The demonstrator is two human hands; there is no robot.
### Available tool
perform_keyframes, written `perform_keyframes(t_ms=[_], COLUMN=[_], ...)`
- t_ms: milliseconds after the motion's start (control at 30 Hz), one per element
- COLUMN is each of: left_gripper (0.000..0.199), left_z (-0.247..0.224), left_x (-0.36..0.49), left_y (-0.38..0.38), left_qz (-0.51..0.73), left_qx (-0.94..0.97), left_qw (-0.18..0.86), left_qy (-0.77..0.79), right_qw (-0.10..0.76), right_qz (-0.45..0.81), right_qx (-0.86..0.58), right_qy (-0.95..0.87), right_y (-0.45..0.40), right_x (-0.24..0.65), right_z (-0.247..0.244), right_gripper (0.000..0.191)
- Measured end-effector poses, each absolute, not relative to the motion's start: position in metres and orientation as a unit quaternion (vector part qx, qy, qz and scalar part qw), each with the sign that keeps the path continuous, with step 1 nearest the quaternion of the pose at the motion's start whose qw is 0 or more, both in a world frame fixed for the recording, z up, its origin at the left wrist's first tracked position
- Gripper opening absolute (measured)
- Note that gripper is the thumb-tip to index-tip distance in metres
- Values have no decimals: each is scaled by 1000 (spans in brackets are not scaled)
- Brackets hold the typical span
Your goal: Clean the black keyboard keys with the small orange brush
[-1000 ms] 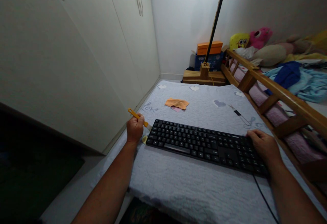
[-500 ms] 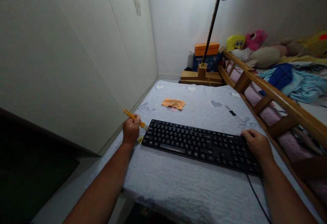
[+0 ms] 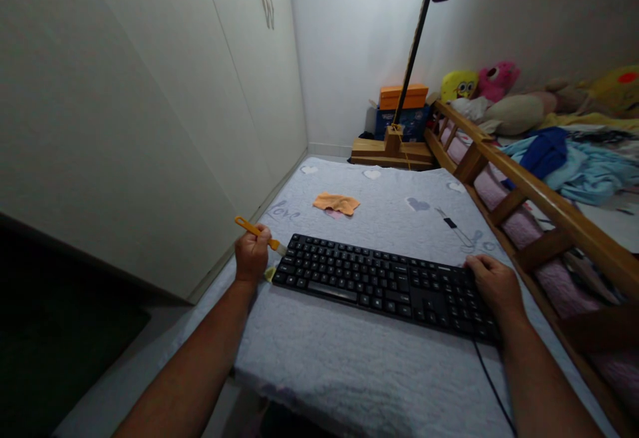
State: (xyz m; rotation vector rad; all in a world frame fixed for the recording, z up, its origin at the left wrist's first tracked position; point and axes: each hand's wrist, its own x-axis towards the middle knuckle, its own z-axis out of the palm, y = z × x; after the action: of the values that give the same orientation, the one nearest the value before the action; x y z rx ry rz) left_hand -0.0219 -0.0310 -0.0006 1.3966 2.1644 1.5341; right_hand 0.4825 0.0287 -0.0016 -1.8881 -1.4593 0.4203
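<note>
My left hand is closed around a brush with an orange handle; its pale bristles touch or nearly touch the upper left corner of a black keyboard. At the keyboard's right end, my right hand grips the edge, thumb and fingers at the top corner. The keyboard lies slightly slanted on a pale blue cloth, its cable running down from the lower right. An orange cloth lies behind it. Farther right is a thin metal tool with a black band.
A white wardrobe stands along the left side. To the right runs a wooden bed rail, with clothes and plush toys beyond. At the back, a black pole rises from a wooden base beside an orange box.
The view has shifted slightly, so both hands and the keyboard appear a little farther left. Both grips look the same.
</note>
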Motion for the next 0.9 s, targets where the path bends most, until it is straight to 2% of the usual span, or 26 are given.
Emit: perform_keyframes(t_ms=[467, 900], left_gripper=[21, 24], left_z=[4, 9], left_x=[-19, -15], left_y=[-29, -25], left_qz=[530, 533], left_qx=[457, 461], left_qw=[114, 94], left_qy=[706, 703], right_qw=[346, 343], right_qz=[161, 163], right_qx=[-730, -735], right_qy=[-566, -561], right_y=[32, 28], right_x=[488, 485], right_z=[-8, -3], right_gripper=[35, 36])
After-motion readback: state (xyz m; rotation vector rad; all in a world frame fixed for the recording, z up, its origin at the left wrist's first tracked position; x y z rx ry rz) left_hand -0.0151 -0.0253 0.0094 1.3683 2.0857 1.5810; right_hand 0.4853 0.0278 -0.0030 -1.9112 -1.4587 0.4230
